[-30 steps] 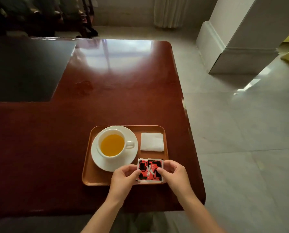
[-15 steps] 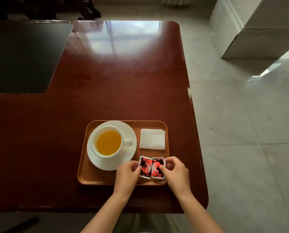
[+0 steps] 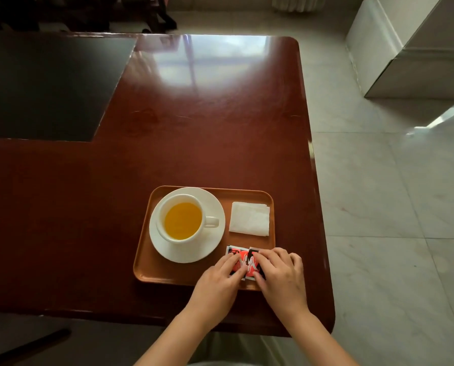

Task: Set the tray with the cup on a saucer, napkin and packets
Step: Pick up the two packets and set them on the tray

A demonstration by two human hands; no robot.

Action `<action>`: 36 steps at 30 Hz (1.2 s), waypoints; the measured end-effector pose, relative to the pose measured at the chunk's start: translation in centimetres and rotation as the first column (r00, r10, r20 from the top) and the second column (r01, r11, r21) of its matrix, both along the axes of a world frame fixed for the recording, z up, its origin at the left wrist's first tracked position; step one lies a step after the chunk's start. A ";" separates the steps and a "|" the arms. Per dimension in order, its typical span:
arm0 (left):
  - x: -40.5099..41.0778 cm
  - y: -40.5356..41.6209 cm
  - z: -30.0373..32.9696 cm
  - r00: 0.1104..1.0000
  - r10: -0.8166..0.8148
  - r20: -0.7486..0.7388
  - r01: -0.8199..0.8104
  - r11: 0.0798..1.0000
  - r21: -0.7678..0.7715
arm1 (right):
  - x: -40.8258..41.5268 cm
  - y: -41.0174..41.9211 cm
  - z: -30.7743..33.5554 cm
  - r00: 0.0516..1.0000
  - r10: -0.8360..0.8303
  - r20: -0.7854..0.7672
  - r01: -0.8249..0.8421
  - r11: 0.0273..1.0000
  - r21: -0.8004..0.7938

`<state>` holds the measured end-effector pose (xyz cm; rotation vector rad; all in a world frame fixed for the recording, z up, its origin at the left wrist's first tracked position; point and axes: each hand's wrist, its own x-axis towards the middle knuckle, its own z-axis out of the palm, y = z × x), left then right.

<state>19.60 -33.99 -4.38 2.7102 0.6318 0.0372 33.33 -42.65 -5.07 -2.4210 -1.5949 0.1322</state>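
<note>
An orange-brown tray (image 3: 167, 273) lies on the dark red table (image 3: 207, 128) near its front right corner. On the tray's left stands a white cup (image 3: 182, 220) of yellow-orange drink on a white saucer (image 3: 210, 247), handle pointing right. A folded white napkin (image 3: 249, 219) lies at the tray's back right. Two red-and-black packets (image 3: 243, 258) lie side by side at the tray's front right. My left hand (image 3: 218, 283) rests its fingers on the left packet, my right hand (image 3: 281, 276) covers the right one. Both press the packets down onto the tray.
A black inset panel (image 3: 49, 85) fills the table's back left. The table's right edge runs close beside the tray, with pale tiled floor (image 3: 392, 207) beyond. A white pillar base (image 3: 405, 48) stands at the far right. A dark bar (image 3: 27, 347) shows below the table's front edge.
The packets went from being pinched at their sides above the tray's front edge to lying flat on the tray. My fingers now rest on top of them. The camera tilted down.
</note>
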 end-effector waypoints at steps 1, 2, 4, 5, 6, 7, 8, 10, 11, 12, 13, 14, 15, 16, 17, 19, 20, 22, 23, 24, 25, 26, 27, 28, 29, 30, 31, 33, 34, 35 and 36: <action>-0.1 -0.1 -0.1 1.000 0.002 -0.011 -0.002 1.000 -0.002 | -0.1 -0.1 -0.1 1.000 0.003 0.006 -0.003 1.000 -0.003; -0.2 -0.2 -0.2 1.000 0.008 -0.023 -0.008 1.000 -0.003 | -0.1 -0.1 -0.2 1.000 0.001 0.008 -0.001 1.000 -0.007; -0.1 -0.3 0.0 0.998 0.016 -0.053 -0.017 1.000 -0.019 | -0.3 -0.1 -0.2 1.000 -0.003 -0.002 0.003 1.000 -0.017; -0.1 -0.3 0.0 0.998 0.014 -0.063 -0.016 0.999 -0.030 | -0.3 -0.1 -0.2 1.000 -0.003 -0.012 0.003 1.000 -0.020; -0.1 -0.4 0.0 0.997 0.010 -0.071 -0.013 0.999 -0.039 | -0.3 -0.2 -0.2 1.000 -0.003 -0.020 0.002 1.000 -0.025; -0.2 -0.4 -0.2 0.997 0.005 -0.074 -0.009 0.999 -0.049 | -0.3 -0.2 -0.1 1.000 -0.002 -0.024 0.001 1.000 -0.030; -0.4 -0.3 -0.2 0.998 0.009 -0.067 -0.013 0.998 -0.062 | -0.4 -0.2 0.0 1.000 0.000 -0.026 -0.001 0.999 -0.032; -0.7 -0.2 0.0 1.000 0.027 -0.016 -0.029 0.996 -0.086 | -0.4 -0.2 0.3 0.999 -0.005 -0.038 0.004 1.000 -0.025; -0.9 -0.1 0.3 0.999 0.041 0.025 -0.038 0.995 -0.097 | -0.4 -0.1 0.5 0.998 -0.016 -0.052 0.016 1.000 -0.015; -1.2 0.0 0.6 0.996 0.057 0.073 -0.049 0.992 -0.112 | -0.4 0.1 0.7 0.997 -0.034 -0.073 0.034 0.999 -0.003; -1.6 0.2 1.0 0.988 0.083 0.128 -0.066 0.988 -0.137 | -0.5 0.4 0.9 0.993 -0.053 -0.102 0.054 0.999 0.010; -2.1 0.4 1.4 0.976 0.125 0.179 -0.094 0.981 -0.170 | -0.6 0.7 1.1 0.987 -0.069 -0.143 0.073 0.997 0.022; -2.8 0.6 1.8 0.959 0.185 0.216 -0.139 0.968 -0.210 | -0.7 1.2 1.3 0.977 -0.083 -0.196 0.092 0.995 0.035; -3.5 0.9 2.2 0.936 0.261 0.235 -0.200 0.946 -0.255 | -0.8 1.7 1.5 0.961 -0.095 -0.260 0.112 0.993 0.049; -4.3 1.3 2.4 0.906 0.349 0.241 -0.272 0.914 -0.300 | -1.0 2.3 1.7 0.936 -0.107 -0.334 0.134 0.989 0.058; -6.0 2.6 2.8 0.818 0.527 0.231 -0.421 0.821 -0.385 | -1.2 3.7 2.0 0.867 -0.138 -0.479 0.185 0.981 0.053; -6.9 3.5 3.0 0.765 0.608 0.215 -0.488 0.764 -0.423 | -1.2 4.4 2.1 0.834 -0.156 -0.530 0.211 0.977 0.044; -8.7 5.5 3.2 0.657 0.734 0.173 -0.592 0.645 -0.484 | -1.3 5.9 2.1 0.791 -0.186 -0.583 0.250 0.968 0.030; -9.4 6.6 3.2 0.612 0.776 0.153 -0.630 0.595 -0.499 | -1.3 6.7 2.1 0.771 -0.201 -0.604 0.264 0.964 0.016; -10.1 7.8 3.2 0.578 0.806 0.131 -0.662 0.557 -0.502 | -1.4 7.4 2.1 0.748 -0.219 -0.627 0.276 0.961 -0.006; -10.6 9.1 3.1 0.553 0.826 0.105 -0.690 0.525 -0.498 | -1.5 8.1 2.0 0.721 -0.239 -0.650 0.287 0.957 -0.033; -10.9 10.4 3.0 0.537 0.841 0.071 -0.712 0.497 -0.495 | -1.6 8.8 2.0 0.698 -0.257 -0.669 0.294 0.954 -0.059; -11.0 11.6 2.9 0.529 0.848 0.036 -0.729 0.476 -0.493 | -1.8 9.4 2.0 0.683 -0.271 -0.679 0.300 0.951 -0.078; -11.0 12.8 2.8 0.530 0.848 0.006 -0.739 0.466 -0.487 | -2.0 9.9 1.9 0.674 -0.282 -0.682 0.306 0.948 -0.089; -10.8 13.8 2.7 0.539 0.842 -0.017 -0.746 0.467 -0.475 | -2.1 10.4 1.8 0.670 -0.290 -0.683 0.311 0.946 -0.096; -10.6 14.6 2.6 0.550 0.834 -0.034 -0.749 0.475 -0.461 | -2.3 10.7 1.7 0.669 -0.297 -0.682 0.316 0.943 -0.100; -10.3 15.3 2.5 0.564 0.825 -0.046 -0.749 0.487 -0.448 | -2.5 10.9 1.6 0.669 -0.303 -0.679 0.322 0.941 -0.102; -9.5 16.3 2.2 0.592 0.803 -0.068 -0.742 0.510 -0.436 | -2.8 11.2 1.3 0.669 -0.312 -0.674 0.335 0.937 -0.102; -9.1 16.5 2.0 0.604 0.793 -0.078 -0.736 0.518 -0.436 | -2.9 11.3 1.1 0.670 -0.318 -0.671 0.341 0.935 -0.103; -8.8 16.8 1.8 0.617 0.782 -0.087 -0.730 0.527 -0.435 | -3.1 11.3 0.9 0.671 -0.326 -0.666 0.347 0.932 -0.106; -8.5 16.9 1.6 0.629 0.771 -0.096 -0.725 0.538 -0.431 | -3.2 11.4 0.8 0.671 -0.336 -0.662 0.357 0.928 -0.109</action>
